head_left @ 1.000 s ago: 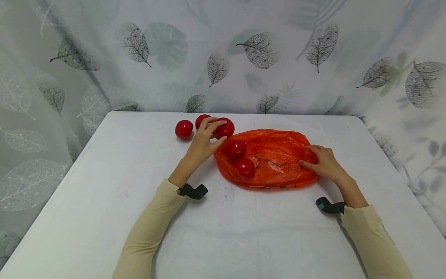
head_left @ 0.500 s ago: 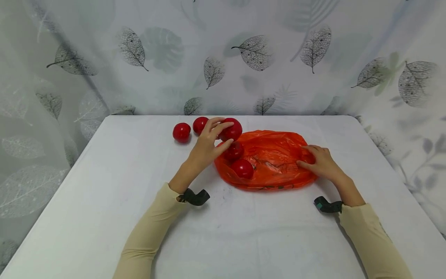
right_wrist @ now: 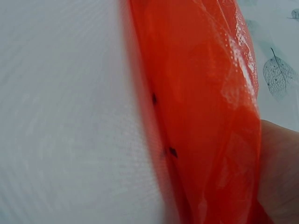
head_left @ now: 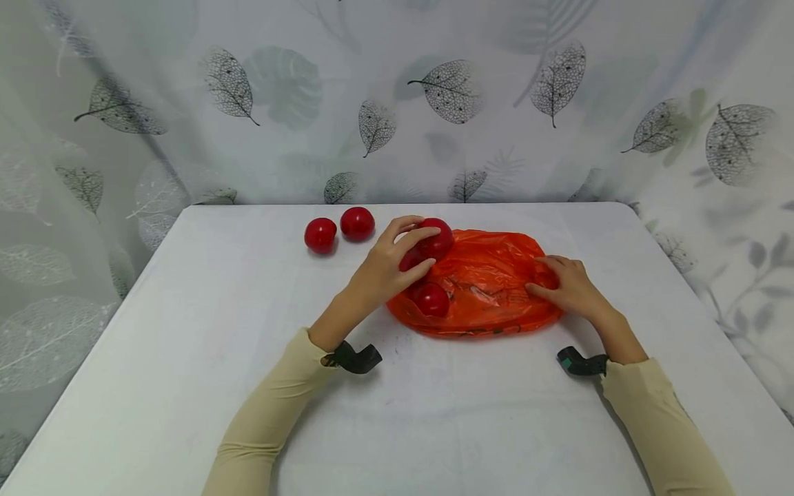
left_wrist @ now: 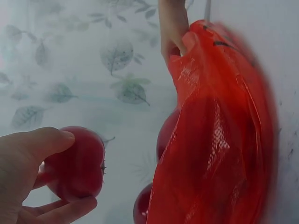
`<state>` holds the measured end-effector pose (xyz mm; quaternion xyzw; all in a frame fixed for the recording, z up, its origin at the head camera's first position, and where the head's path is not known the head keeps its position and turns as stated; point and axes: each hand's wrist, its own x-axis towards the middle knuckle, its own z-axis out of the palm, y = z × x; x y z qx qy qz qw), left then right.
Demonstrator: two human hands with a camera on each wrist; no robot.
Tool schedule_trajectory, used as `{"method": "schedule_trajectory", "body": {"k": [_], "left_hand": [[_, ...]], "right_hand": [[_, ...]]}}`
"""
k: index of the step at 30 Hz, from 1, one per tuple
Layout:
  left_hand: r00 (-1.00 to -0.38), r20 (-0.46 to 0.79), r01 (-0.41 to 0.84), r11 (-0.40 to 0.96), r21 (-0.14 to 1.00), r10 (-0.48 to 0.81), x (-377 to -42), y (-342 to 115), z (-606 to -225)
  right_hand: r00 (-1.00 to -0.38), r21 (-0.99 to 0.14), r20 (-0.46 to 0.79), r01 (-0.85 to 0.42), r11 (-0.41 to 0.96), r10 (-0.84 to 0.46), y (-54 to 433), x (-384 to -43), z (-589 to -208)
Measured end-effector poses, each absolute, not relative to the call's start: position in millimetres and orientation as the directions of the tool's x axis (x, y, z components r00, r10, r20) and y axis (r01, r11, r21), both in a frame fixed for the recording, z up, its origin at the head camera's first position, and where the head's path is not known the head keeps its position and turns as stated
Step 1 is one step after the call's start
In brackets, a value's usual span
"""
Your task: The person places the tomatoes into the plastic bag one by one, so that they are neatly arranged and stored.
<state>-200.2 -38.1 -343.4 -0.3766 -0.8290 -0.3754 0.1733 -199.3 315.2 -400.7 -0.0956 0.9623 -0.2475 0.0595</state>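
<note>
My left hand grips a shiny red tomato over the left end of an orange-red plastic bag. In the left wrist view, the thumb and fingers wrap the held tomato, and small spiky sepals show on its side. Another tomato lies in the bag's mouth, and one more there is mostly covered by the left hand. My right hand holds the bag's right edge between thumb and fingers. Close up in the right wrist view, the bag hides most of that hand.
Two more tomatoes, one at the left and one just behind it, rest on the white table left of the bag. A leaf-print curtain hangs behind the table and along both sides.
My left hand has carried its tomato right and slightly toward me, from beside the loose tomatoes to over the bag's left end. The right hand keeps its hold on the bag.
</note>
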Motion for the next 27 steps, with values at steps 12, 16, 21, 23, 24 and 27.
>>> {"method": "schedule_trajectory", "body": {"k": [12, 16, 21, 23, 24, 27], "left_hand": [[-0.558, 0.588, 0.829, 0.362, 0.427, 0.585, -190.5, -20.7, -349.0], [-0.552, 0.556, 0.832, 0.361, 0.421, 0.622, -188.4, -16.0, -351.4], [-0.531, 0.515, 0.841, 0.346, 0.417, 0.673, -186.1, -11.5, -356.7], [-0.515, 0.505, 0.849, 0.331, 0.411, 0.693, -185.2, -9.6, -358.3], [-0.506, 0.501, 0.853, 0.322, 0.41, 0.702, -185.0, -8.6, -359.2], [-0.484, 0.492, 0.863, 0.303, 0.404, 0.724, -184.2, -5.2, -361.4]], "right_hand": [[-0.974, -0.481, -0.078, -0.149, 0.864, -0.211, 314.7, -201.5, -398.0], [-0.976, -0.478, -0.079, -0.143, 0.867, -0.204, 315.6, -202.5, -397.3], [-0.976, -0.477, -0.089, -0.135, 0.869, -0.2, 315.1, -202.2, -398.9], [-0.976, -0.479, -0.091, -0.13, 0.868, -0.197, 314.8, -202.0, -399.6], [-0.977, -0.48, -0.091, -0.128, 0.868, -0.195, 314.5, -201.9, -399.8], [-0.977, -0.481, -0.092, -0.127, 0.867, -0.194, 315.1, -201.6, -400.5]]}}
